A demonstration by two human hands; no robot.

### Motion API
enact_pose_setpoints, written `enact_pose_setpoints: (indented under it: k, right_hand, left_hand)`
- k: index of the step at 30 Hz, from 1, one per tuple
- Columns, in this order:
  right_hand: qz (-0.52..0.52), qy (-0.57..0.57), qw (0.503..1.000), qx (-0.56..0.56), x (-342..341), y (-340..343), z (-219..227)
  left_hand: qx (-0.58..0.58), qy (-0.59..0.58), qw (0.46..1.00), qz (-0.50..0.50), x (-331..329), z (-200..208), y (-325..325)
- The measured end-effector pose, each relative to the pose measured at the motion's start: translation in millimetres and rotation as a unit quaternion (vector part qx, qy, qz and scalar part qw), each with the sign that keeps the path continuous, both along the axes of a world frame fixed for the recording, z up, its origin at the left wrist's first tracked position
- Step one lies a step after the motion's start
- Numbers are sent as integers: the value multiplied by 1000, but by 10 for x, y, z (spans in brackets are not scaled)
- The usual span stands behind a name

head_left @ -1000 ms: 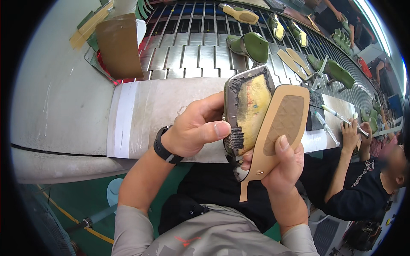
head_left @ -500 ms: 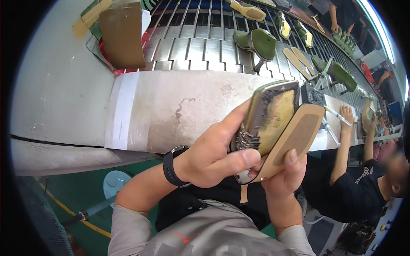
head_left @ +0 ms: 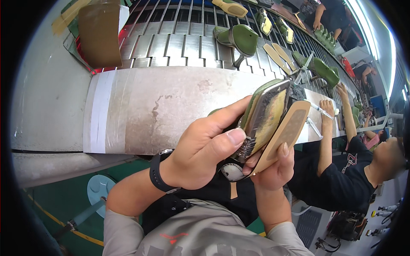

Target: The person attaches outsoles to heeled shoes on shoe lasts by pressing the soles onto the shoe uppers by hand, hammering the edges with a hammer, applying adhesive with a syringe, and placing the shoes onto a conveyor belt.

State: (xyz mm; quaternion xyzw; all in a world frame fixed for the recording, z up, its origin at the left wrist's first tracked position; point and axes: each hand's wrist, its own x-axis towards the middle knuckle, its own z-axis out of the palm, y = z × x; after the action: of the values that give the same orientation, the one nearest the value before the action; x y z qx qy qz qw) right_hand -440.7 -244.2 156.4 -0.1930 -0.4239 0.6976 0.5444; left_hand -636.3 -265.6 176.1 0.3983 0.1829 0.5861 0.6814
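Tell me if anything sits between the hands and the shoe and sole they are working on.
Nothing visible does. The left hand already grips the shoe from its side, thumb pressed on its edge, and the right hand holds the tan sole from below, against the shoe. Both are held up in front of the workbench.

Bare bench top (head_left: 171, 106) ahead; co-worker's arm (head_left: 326, 141) crowds the right.

Tan sole (head_left: 285, 132) — green, yellow-bottomed shoe last (head_left: 265, 115).
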Motion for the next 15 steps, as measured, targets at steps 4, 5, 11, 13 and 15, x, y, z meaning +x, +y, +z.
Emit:
enact_pose_setpoints:
  k: [4,5,11,13,15]
  right_hand:
    - [-58,-87,994,17,-135,-94,80]
    - [-57,-100,993,3,-140,-114,94]
    - [-22,-103,994,-25,-126,-167,157]
    - [6,-68,997,-41,-113,-168,156]
    - [3,-77,996,-40,-117,-171,151]
  left_hand:
    - [6,53,998,38,-58,30,-56]
    - [6,70,996,47,-75,42,-71]
    - [-46,99,994,26,-173,113,-167]
    - [-62,93,994,13,-194,143,-193]
    - [-79,86,993,0,-194,120,-192]
